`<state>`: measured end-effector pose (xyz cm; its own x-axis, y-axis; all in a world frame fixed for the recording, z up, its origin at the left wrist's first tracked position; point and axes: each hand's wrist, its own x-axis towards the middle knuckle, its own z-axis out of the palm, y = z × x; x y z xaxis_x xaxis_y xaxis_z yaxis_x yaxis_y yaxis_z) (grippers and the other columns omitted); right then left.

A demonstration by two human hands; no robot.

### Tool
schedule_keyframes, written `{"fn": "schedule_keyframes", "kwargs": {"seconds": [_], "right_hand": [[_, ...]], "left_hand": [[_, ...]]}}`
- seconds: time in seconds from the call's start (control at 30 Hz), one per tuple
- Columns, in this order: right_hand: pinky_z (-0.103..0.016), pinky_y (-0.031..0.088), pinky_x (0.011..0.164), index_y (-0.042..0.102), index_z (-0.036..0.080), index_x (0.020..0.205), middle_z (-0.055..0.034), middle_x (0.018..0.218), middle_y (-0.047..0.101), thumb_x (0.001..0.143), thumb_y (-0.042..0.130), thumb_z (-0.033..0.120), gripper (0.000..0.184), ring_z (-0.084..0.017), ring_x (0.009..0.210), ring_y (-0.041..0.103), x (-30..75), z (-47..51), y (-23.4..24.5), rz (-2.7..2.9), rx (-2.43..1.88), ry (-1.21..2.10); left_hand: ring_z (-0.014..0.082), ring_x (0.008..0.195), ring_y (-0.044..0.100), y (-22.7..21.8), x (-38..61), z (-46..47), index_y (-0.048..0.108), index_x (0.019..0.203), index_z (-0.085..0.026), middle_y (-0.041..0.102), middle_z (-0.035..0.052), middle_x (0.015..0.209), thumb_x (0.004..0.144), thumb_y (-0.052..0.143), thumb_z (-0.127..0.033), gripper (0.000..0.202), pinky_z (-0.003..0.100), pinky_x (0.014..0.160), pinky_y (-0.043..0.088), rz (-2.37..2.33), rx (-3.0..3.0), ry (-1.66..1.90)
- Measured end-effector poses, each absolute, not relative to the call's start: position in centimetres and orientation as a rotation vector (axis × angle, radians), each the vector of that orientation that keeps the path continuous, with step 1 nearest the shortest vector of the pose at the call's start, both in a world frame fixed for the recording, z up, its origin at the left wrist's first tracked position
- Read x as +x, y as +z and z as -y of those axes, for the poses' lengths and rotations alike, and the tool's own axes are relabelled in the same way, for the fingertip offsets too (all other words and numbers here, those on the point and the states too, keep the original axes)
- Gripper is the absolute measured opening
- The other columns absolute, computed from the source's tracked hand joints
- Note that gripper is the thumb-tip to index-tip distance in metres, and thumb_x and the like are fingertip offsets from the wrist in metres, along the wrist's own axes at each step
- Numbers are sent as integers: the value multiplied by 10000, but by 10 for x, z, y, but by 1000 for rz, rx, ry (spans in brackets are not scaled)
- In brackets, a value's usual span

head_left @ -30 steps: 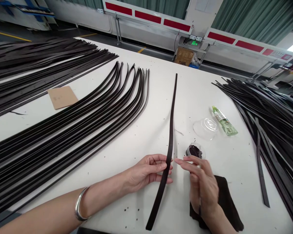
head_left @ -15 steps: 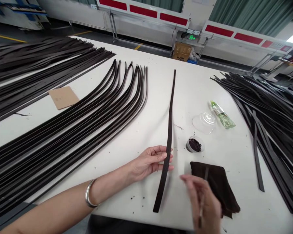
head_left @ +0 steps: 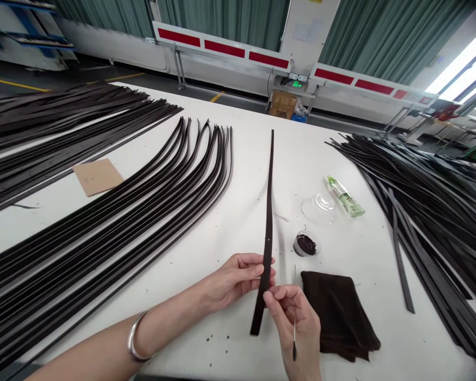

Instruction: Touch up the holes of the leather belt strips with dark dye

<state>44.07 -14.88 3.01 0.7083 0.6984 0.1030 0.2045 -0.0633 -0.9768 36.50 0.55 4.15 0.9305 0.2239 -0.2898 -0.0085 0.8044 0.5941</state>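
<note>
A long dark leather strap [head_left: 268, 222] runs from my hands toward the far side of the white table [head_left: 238, 222]. My left hand [head_left: 238, 278] pinches the strap near its close end, thumb on top. My right hand [head_left: 295, 320] is closed on a thin stick-like tool [head_left: 294, 338], its fingertips touching the strap's edge just below my left hand. A small cup of dark paste [head_left: 306, 244] stands right of the strap. A dark folded cloth [head_left: 337, 312] lies beside my right hand.
Rows of dark straps [head_left: 103, 222] fan across the left of the table, and a loose heap of straps [head_left: 428, 196] lies at the right. A clear lid [head_left: 319, 206], a green bottle [head_left: 345, 197] and a brown card [head_left: 97, 176] also lie on the table.
My right hand swept down from the paste cup toward the table's near edge, then came back up to the strap's edge. The left hand kept its grip.
</note>
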Motion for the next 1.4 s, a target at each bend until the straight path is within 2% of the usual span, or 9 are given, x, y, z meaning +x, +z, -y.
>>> {"fn": "schedule_keyframes", "kwargs": {"seconds": [0.13, 0.2, 0.3, 0.37, 0.43, 0.57, 0.67, 1.0, 1.4], "right_hand": [[-259, 501, 659, 579, 201, 1090, -49, 866, 562, 1000, 318, 421, 353, -143, 749, 564, 482, 160, 39, 867, -1710, 69], [-262, 470, 618, 608, 202, 1075, -34, 817, 515, 1003, 272, 458, 428, -138, 692, 518, 517, 162, 53, 872, -1778, 40], [-262, 433, 591, 631, 196, 906, 6, 696, 469, 983, 374, 473, 385, -121, 607, 467, 564, 155, 75, 787, -1843, 245], [-272, 450, 616, 627, 184, 887, 2, 703, 529, 943, 473, 493, 350, -122, 617, 502, 585, 146, 81, 769, -1805, 406], [-284, 472, 634, 640, 174, 907, -28, 762, 606, 937, 472, 513, 380, -137, 656, 557, 594, 136, 79, 811, -1782, 454], [-283, 474, 627, 632, 188, 824, -42, 754, 645, 996, 345, 455, 427, -151, 686, 596, 593, 126, 59, 1048, -1939, 84], [-302, 474, 671, 593, 204, 755, -38, 747, 644, 1001, 362, 405, 393, -164, 733, 590, 591, 124, 46, 1169, -1974, -77], [-307, 470, 698, 572, 209, 744, -24, 716, 630, 1006, 378, 291, 336, -167, 763, 557, 593, 121, 35, 1299, -1985, -147], [-312, 481, 702, 599, 200, 769, -30, 744, 639, 1001, 387, 334, 342, -165, 765, 583, 592, 124, 37, 1186, -1949, -123]], "left_hand": [[162, 824, 669, 42, 367, -8, 737, 965, -141, 720, 53, 846, 777, 783, -195, 201, 372, 915, 534, -489, 620, 135], [158, 809, 667, 41, 369, -10, 733, 956, -141, 720, 59, 858, 781, 779, -195, 189, 356, 870, 564, -535, 628, 115], [159, 818, 668, 40, 372, -13, 732, 922, -152, 726, 60, 879, 772, 786, -191, 165, 340, 832, 588, -563, 649, 106], [157, 831, 665, 41, 372, -13, 734, 910, -158, 725, 55, 882, 769, 788, -193, 154, 332, 827, 593, -578, 663, 107], [155, 834, 661, 42, 373, -13, 737, 908, -157, 721, 53, 874, 773, 785, -199, 149, 325, 820, 596, -587, 673, 101], [152, 808, 656, 41, 373, -13, 741, 910, -159, 715, 51, 860, 774, 783, -206, 149, 319, 800, 599, -584, 681, 93], [157, 818, 654, 39, 373, -13, 743, 899, -175, 716, 46, 864, 769, 787, -210, 143, 331, 800, 599, -599, 680, 93], [164, 835, 625, 38, 373, -14, 744, 961, -165, 703, 54, 886, 801, 757, -247, 180, 344, 821, 584, -546, 745, 53], [168, 853, 630, 37, 372, -15, 743, 966, -166, 698, 58, 912, 808, 751, -244, 176, 330, 846, 567, -520, 767, 43]]}}
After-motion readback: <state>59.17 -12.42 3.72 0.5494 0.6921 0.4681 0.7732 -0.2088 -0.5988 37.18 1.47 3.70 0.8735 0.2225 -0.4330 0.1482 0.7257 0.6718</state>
